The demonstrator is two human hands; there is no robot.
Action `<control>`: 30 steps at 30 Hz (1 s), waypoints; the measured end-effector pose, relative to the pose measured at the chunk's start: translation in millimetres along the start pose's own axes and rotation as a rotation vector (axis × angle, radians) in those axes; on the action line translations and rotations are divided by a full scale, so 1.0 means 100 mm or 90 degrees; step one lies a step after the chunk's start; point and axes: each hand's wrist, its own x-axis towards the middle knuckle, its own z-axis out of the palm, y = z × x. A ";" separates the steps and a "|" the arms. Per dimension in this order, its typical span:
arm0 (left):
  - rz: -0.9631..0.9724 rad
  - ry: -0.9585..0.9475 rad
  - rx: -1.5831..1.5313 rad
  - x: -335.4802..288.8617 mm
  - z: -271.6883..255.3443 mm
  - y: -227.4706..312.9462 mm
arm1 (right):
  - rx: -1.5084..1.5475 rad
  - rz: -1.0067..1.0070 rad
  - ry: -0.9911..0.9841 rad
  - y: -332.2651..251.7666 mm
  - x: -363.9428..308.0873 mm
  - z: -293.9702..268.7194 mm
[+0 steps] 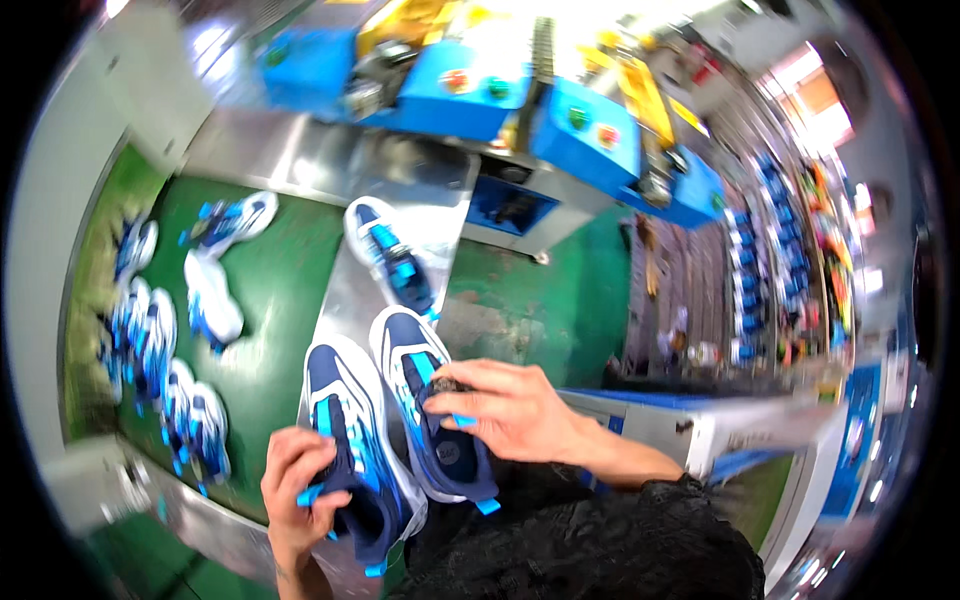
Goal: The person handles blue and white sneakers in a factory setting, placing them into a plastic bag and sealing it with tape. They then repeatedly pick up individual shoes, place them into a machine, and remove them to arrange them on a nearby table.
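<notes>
Two blue-and-white sneakers lie side by side in front of me, toes pointing away. My left hand (298, 485) pinches the collar of the left sneaker (343, 385), near a bright blue tab. Over the opening of the right sneaker (404, 350) is my right hand (515, 410), its fingers closed on the shoe's tongue; a small dark patch shows at the fingertips. Inside that shoe a round mark is visible on the insole. Farther off, a third sneaker (370, 222) of the same kind rests on a shiny metal strip (345, 285).
On the green surface at left lie several more sneakers (212, 300). Blue machine boxes (465, 90) with red and green buttons line the far side. At right stand a rack (745, 285) holding rows of shoes and a white metal frame (720, 430).
</notes>
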 end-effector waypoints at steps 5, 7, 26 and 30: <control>0.255 -0.178 0.008 0.45 0.42 0.28 | -0.197 0.011 0.247 -0.32 -0.81 -0.38; 0.339 -0.295 -0.025 0.68 0.60 0.60 | -0.255 0.041 0.300 -0.46 -1.10 -0.53; 0.828 -1.020 -0.414 -0.07 4.01 3.07 | -0.796 1.161 0.694 -2.69 -5.06 0.21; 0.968 -1.029 -0.337 -0.44 4.94 3.40 | -0.687 1.109 0.868 -2.65 -5.61 0.17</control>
